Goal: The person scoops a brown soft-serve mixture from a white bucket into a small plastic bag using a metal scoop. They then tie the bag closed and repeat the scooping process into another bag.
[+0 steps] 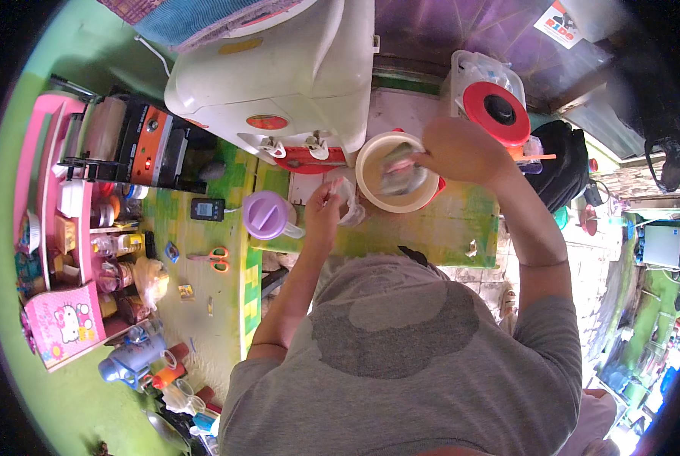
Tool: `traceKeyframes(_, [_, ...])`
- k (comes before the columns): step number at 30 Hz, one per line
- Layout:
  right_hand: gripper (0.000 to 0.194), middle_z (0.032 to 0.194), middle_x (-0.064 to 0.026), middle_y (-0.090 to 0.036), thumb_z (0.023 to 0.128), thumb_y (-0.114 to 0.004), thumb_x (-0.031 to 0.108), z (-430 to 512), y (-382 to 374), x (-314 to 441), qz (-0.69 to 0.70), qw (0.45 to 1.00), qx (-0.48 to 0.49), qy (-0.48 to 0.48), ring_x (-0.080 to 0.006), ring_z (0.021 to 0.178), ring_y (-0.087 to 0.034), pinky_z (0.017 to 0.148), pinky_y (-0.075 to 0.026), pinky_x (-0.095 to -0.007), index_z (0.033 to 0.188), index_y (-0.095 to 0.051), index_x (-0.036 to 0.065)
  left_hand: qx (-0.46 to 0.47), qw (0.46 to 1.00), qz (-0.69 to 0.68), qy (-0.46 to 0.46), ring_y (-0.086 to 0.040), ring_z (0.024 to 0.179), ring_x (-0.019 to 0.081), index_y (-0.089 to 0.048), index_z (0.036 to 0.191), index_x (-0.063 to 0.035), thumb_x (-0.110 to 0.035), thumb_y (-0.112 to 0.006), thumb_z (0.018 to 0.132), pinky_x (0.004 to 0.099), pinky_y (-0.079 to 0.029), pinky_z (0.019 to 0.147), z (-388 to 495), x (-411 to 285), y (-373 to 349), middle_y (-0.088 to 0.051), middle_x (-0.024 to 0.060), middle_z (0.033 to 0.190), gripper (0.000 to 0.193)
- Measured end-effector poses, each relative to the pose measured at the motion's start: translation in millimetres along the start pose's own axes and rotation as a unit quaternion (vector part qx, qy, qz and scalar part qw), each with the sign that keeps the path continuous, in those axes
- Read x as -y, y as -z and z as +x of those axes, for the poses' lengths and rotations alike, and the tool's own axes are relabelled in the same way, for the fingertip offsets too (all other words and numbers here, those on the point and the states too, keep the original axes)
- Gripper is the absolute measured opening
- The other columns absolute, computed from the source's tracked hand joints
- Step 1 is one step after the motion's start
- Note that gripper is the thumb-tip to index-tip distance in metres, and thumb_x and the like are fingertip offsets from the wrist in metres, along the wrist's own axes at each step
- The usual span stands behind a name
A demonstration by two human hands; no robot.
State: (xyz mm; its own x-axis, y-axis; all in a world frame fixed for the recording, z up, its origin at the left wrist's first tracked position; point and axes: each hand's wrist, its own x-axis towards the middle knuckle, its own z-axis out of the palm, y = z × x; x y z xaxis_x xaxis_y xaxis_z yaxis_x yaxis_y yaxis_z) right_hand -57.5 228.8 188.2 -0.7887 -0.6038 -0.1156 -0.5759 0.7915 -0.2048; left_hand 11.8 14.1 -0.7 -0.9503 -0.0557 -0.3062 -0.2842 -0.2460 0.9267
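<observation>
My left hand pinches a thin transparent plastic bag beside a round cream plastic tub with red handles. My right hand reaches over the tub's right side. Its fingers grip a motion-blurred object inside the tub; what it is cannot be made out. To the left of my left hand stands a pitcher with a purple lid. A white water dispenser with two taps stands behind, with a red drip tray under the taps.
Orange-handled scissors and a small black device with a display lie on the left table. Beyond them are a pink shelf with jars and an orange-and-black machine. A red-lidded container stands near my right forearm.
</observation>
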Motion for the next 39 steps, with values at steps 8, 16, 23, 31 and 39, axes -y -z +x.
traceKeyframes(8, [0.024, 0.079, -0.0189, -0.06, 0.075, -0.05, 0.022, 33.8, -163.4, -75.1, -0.006, 0.969, 0.2, -0.145, -0.033, 0.077, -0.059, 0.067, -0.047, -0.0412, 0.079, -0.063, 0.002, -0.013, 0.992, 0.045, 0.114, -0.034, 0.049, 0.0029, -0.055, 0.085, -0.0062, -0.012, -0.046, 0.082, 0.0182, -0.027, 0.043, 26.6, 27.5, 2.8, -0.046, -0.0032, 0.062, 0.011])
traceKeyframes(16, [0.019, 0.087, -0.0109, -0.063, 0.069, -0.054, 0.015, 66.0, -202.1, -57.2, -0.041, 0.948, 0.246, -0.198, -0.0239, 0.083, -0.06, 0.068, -0.048, -0.0369, 0.082, -0.066, 0.008, 0.044, 0.953, 0.291, 0.073, -0.045, 0.051, 0.0101, -0.053, 0.075, -0.0009, -0.033, -0.058, 0.077, 0.0261, -0.036, 0.046, 55.2, 37.3, -1.3, -0.051, 0.0036, 0.062, 0.033])
traceKeyframes(23, [0.017, 0.085, -0.0094, -0.063, 0.067, -0.057, 0.015, 62.2, -200.8, -45.3, -0.063, 0.95, 0.257, -0.167, -0.0243, 0.082, -0.06, 0.067, -0.049, -0.0371, 0.081, -0.066, 0.011, 0.114, 0.96, 0.247, 0.061, -0.048, 0.052, 0.0119, -0.052, 0.076, 0.0016, -0.032, -0.061, 0.074, 0.0289, -0.037, 0.047, 76.1, 58.7, -10.1, -0.052, 0.0066, 0.061, 0.035])
traceKeyframes(31, [0.009, 0.073, -0.0078, -0.063, 0.066, -0.057, 0.013, 49.1, -186.9, -65.5, -0.105, 0.964, 0.102, -0.22, -0.0216, 0.068, -0.062, 0.054, -0.048, -0.0337, 0.07, -0.065, 0.011, 0.132, 0.962, 0.229, 0.074, -0.047, 0.048, 0.011, -0.052, 0.077, 0.0004, -0.028, -0.062, 0.075, 0.0268, -0.037, 0.043, 87.1, 77.4, -3.4, -0.051, 0.0044, 0.058, 0.03])
traceKeyframes(39, [0.008, 0.066, -0.0079, -0.062, 0.064, -0.057, 0.009, 49.3, -239.7, -63.9, -0.126, 0.971, 0.079, -0.189, -0.0218, 0.061, -0.062, 0.051, -0.048, -0.033, 0.065, -0.064, 0.011, 0.141, 0.948, 0.267, 0.101, -0.047, 0.051, 0.0116, -0.051, 0.08, 0.0006, -0.032, -0.061, 0.075, 0.0281, -0.037, 0.046, 85.6, 65.8, -7.5, -0.051, 0.0038, 0.061, 0.034])
